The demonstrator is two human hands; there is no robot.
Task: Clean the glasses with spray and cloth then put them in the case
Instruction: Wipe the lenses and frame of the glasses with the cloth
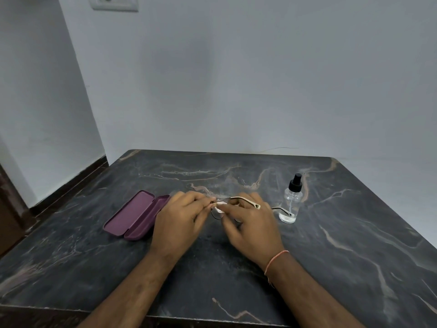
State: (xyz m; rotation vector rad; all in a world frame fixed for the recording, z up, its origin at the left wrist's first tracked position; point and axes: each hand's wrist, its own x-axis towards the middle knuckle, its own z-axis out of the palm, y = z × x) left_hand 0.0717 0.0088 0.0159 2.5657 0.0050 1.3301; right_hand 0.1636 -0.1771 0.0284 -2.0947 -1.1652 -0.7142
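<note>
Thin-framed glasses [246,200] with pale temples are held between both hands above the middle of the table. My left hand [179,221] pinches the frame at its left side. My right hand [250,226] presses a small white cloth [220,207] against a lens, and one temple runs over its fingers. The other temple sticks out to the right toward the spray bottle. An open purple case [136,215] lies flat to the left of my left hand. A clear spray bottle [292,200] with a black nozzle stands upright to the right of my right hand.
The dark marbled table [331,245] stands against a pale wall, with its left edge beside a gap down to the floor. A thin orange thread is tied around my right wrist.
</note>
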